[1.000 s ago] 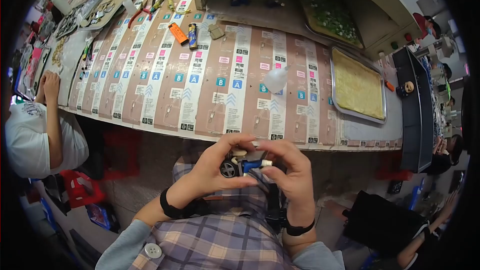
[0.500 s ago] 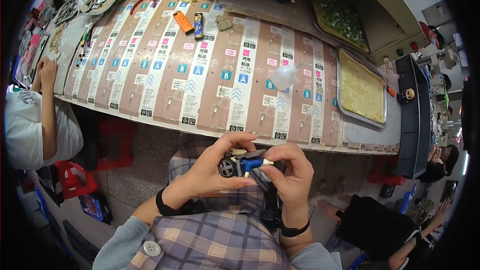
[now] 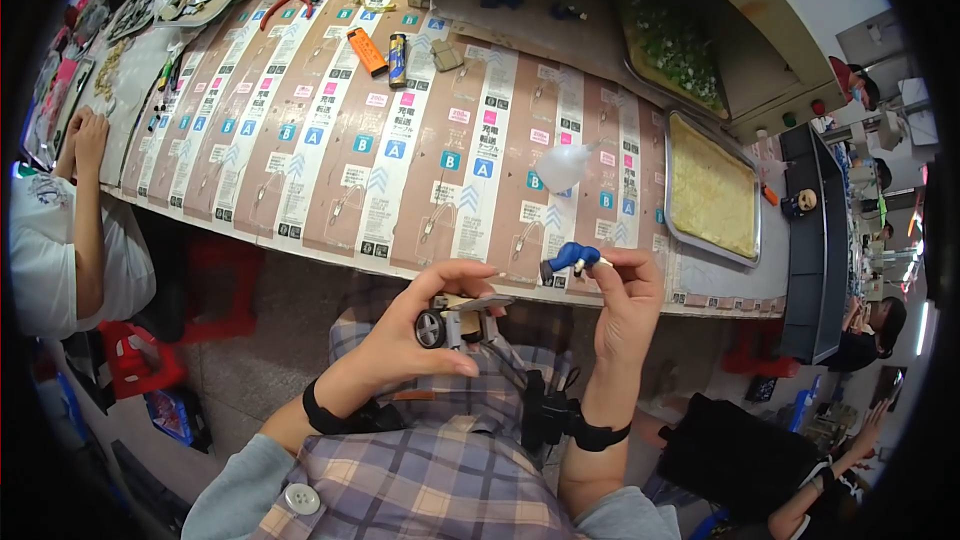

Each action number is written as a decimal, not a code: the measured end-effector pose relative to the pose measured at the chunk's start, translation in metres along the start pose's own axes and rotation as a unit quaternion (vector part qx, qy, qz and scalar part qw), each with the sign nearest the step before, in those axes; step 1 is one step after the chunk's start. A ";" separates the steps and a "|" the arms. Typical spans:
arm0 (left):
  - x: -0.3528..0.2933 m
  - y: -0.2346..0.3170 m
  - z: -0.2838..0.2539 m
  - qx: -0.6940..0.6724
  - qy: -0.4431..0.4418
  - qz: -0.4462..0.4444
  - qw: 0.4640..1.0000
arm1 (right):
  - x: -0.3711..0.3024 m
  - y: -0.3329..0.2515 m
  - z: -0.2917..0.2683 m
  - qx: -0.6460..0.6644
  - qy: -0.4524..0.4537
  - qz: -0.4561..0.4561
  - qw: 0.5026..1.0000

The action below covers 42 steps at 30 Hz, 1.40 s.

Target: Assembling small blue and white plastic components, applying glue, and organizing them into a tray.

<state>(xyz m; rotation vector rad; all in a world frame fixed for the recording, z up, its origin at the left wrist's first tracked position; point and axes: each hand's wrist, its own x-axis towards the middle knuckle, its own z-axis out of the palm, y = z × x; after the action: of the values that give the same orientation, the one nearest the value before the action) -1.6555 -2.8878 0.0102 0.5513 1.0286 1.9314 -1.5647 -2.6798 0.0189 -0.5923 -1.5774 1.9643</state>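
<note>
My left hand, in front of the table edge, holds a small toy vehicle between thumb and fingers. The toy has a black wheel with a grey spoked hub, grey sides and a beige part on top. Off to its right and slightly higher, my right hand pinches a small toy figure by its pale end. The figure is blue with a dark tip and lies roughly sideways, apart from the vehicle. My fingers hide part of both pieces.
On the paper-covered table lie a white squeeze bulb, an orange box, a dark blue-and-yellow cylinder and a beige piece. A metal tray sits at right, red pliers far left. Another person's hands rest at left.
The right hand has moved right and up, taking the blue figure away from the vehicle. My left hand keeps the vehicle in nearly the same place, slightly turned.
</note>
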 end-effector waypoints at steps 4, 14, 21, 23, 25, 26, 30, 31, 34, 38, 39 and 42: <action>-0.002 0.000 -0.009 -0.059 0.015 0.005 0.998 | 0.008 0.019 -0.005 -0.040 0.045 0.007 0.998; -0.002 -0.006 -0.017 -0.164 -0.001 0.032 0.986 | 0.015 0.028 -0.010 -0.092 0.061 0.001 0.994; -0.002 -0.008 -0.016 -0.207 -0.014 0.038 0.978 | 0.015 0.028 -0.010 -0.057 0.064 0.012 0.996; -0.002 -0.008 -0.015 -0.213 -0.014 0.037 0.976 | 0.015 0.028 -0.011 -0.047 0.064 0.010 0.997; -0.001 -0.008 -0.014 -0.219 -0.014 0.035 0.975 | 0.016 0.028 -0.011 -0.037 0.064 0.008 0.997; -0.001 -0.008 -0.014 -0.227 -0.018 0.038 0.973 | 0.016 0.028 -0.010 -0.038 0.063 0.009 0.997; 0.000 -0.005 -0.007 -0.223 0.016 0.029 0.974 | 0.018 0.031 -0.010 -0.045 0.055 0.009 0.997; 0.001 -0.005 -0.007 -0.222 0.015 0.028 0.975 | 0.018 0.032 -0.011 -0.044 0.055 0.009 0.997; 0.001 -0.006 -0.008 -0.233 0.006 0.023 0.972 | 0.022 0.037 -0.013 -0.080 0.055 0.004 0.995; 0.000 -0.007 -0.006 -0.208 0.007 0.034 0.977 | 0.029 0.044 -0.011 -0.090 0.050 0.003 0.995; 0.000 -0.006 -0.003 -0.176 0.050 0.032 0.983 | 0.030 0.044 -0.011 -0.094 0.048 0.005 0.994; -0.003 -0.007 -0.009 -0.173 0.028 0.036 0.984 | 0.029 0.042 -0.009 -0.091 0.040 0.001 0.995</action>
<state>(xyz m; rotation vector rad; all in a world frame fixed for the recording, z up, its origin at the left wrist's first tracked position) -1.6568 -2.8927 -0.0002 0.3407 0.6906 2.1406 -1.5864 -2.6609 -0.0240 -0.7371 -1.7177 1.7860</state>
